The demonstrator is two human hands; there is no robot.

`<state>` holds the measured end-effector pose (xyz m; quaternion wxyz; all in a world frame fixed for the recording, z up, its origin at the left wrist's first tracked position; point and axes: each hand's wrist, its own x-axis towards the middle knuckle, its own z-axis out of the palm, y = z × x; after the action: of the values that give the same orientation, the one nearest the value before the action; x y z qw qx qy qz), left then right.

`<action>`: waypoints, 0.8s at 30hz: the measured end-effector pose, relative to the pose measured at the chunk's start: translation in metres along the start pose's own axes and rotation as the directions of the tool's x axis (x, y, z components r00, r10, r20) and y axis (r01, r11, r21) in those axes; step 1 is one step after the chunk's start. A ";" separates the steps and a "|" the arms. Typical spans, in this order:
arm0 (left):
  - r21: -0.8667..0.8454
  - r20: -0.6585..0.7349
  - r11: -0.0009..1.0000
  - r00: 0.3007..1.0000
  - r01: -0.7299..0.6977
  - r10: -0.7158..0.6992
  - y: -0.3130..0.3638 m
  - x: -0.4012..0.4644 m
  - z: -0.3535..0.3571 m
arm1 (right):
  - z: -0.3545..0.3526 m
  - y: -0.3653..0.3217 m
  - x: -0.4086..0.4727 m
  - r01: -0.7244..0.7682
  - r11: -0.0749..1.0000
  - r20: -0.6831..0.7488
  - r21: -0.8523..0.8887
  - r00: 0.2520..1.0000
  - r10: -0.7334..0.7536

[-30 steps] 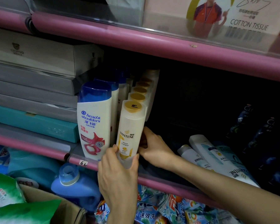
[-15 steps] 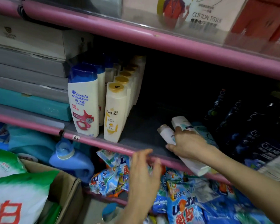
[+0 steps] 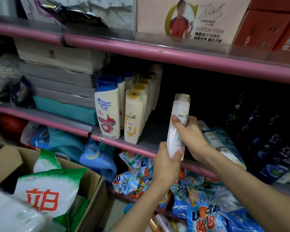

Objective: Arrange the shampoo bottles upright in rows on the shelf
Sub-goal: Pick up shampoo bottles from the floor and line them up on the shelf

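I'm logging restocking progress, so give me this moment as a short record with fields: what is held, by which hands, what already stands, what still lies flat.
held: white Pantene bottle, upright, above the shelf edge
hands: left hand at its base, right hand at its middle
standing: Head & Shoulders row, yellow-capped Pantene row
lying flat: Pantene bottles behind right hand

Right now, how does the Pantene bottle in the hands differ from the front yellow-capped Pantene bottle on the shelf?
The held Pantene bottle is off the shelf, gripped by the left hand and right hand; the shelf Pantene bottle stands untouched. The held one looks whiter, the shelf one creamier with yellow graphics. Both are roughly upright, cap up.
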<state>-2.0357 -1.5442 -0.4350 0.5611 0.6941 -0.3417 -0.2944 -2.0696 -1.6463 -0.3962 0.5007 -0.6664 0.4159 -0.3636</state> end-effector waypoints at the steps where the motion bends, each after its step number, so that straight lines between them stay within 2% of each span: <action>1: 0.091 -0.026 0.995 0.999 -0.044 0.047 -0.001 0.006 -0.007 | 0.003 -0.002 -0.001 0.046 0.997 0.012 0.058 0.999 -0.047; 4: 0.313 -0.115 0.944 0.983 -0.100 0.142 -0.006 0.014 -0.020 | 0.013 0.000 -0.002 0.187 0.980 -0.010 0.067 0.982 -0.186; 8: 0.528 -0.253 0.849 0.950 -0.023 0.184 -0.014 0.016 -0.023 | 0.034 0.003 -0.006 0.298 0.954 -0.016 0.020 0.954 -0.298; 16: 0.541 -0.362 0.835 0.923 0.096 0.129 -0.023 0.032 -0.024 | 0.056 0.017 -0.008 0.313 0.949 0.051 0.035 0.948 -0.314; 24: 0.492 -0.457 0.862 0.879 0.122 0.137 -0.028 0.037 -0.022 | 0.061 0.020 -0.013 0.286 0.945 0.115 -0.158 0.956 -0.270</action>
<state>-1.9922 -1.5572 -0.4590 0.4265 0.8660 -0.2608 -0.0116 -2.0238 -1.6157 -0.4311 0.4034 -0.7752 0.3242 -0.3623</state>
